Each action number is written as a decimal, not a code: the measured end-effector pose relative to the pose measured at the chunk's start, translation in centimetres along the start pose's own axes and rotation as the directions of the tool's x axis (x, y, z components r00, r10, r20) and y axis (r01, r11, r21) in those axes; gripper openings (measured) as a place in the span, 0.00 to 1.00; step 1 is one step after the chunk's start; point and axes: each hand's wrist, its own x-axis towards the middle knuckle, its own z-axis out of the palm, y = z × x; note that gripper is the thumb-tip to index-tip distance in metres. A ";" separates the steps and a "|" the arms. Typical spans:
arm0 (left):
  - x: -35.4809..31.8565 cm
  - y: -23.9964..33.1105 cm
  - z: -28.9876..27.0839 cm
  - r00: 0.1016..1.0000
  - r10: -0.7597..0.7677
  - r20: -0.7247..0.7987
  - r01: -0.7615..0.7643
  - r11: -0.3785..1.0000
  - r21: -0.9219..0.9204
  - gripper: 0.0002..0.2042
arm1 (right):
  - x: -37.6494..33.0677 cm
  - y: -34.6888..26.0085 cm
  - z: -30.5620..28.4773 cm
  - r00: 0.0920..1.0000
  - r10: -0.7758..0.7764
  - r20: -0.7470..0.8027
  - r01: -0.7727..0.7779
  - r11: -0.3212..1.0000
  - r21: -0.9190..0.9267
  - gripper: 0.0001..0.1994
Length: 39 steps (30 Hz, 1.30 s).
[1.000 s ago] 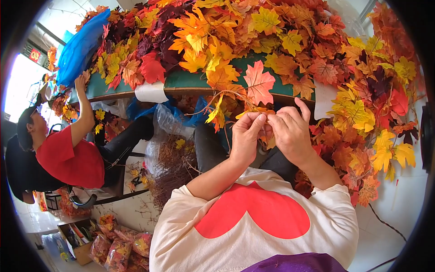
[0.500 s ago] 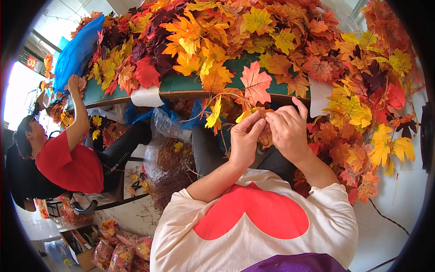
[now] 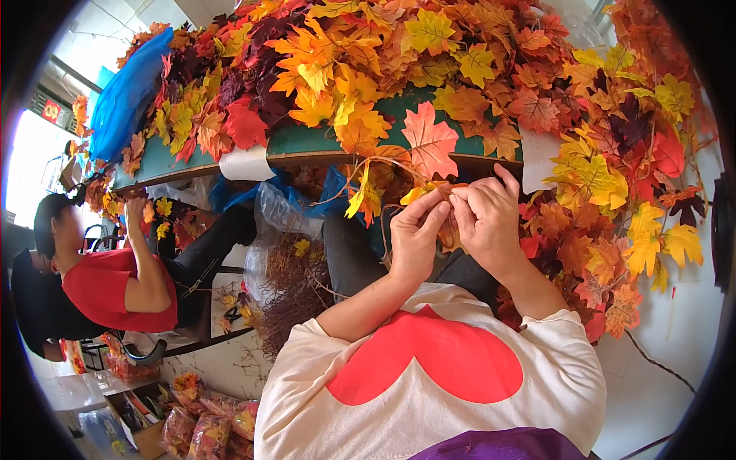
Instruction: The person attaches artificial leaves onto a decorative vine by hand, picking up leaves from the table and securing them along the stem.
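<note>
While a red-shirted co-worker [image 3: 115,290] sits at far left, we hold a leaf garland [image 3: 366,193] at the near edge of the green table [image 3: 305,142]. We pinch it between the narrowed fingers of the left hand [image 3: 414,244], below a salmon-pink leaf [image 3: 430,142], and those of the right hand [image 3: 488,228] just beside; the gripped part is hidden. Farther right, yellow and orange leaves [image 3: 602,184] hang past the table.
</note>
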 end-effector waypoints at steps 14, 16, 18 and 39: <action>0.6 0.9 0.6 0.989 -0.146 0.032 0.149 0.962 -0.228 0.08 | -0.9 -0.3 0.6 0.977 0.210 -0.035 -0.199 0.961 0.194 0.03; 0.5 0.7 0.8 0.987 -0.159 0.005 0.155 0.952 -0.266 0.08 | -1.1 -0.2 0.7 0.979 0.190 -0.080 -0.171 0.966 0.194 0.04; 0.6 0.4 0.7 0.993 -0.116 -0.003 0.111 0.965 -0.239 0.08 | -1.0 -0.4 0.8 0.980 0.163 -0.115 -0.144 0.976 0.161 0.04; -0.1 -0.1 1.2 0.996 -0.040 -0.078 0.024 0.980 -0.197 0.08 | -1.1 -0.6 0.7 0.976 0.176 -0.131 -0.157 0.977 0.143 0.04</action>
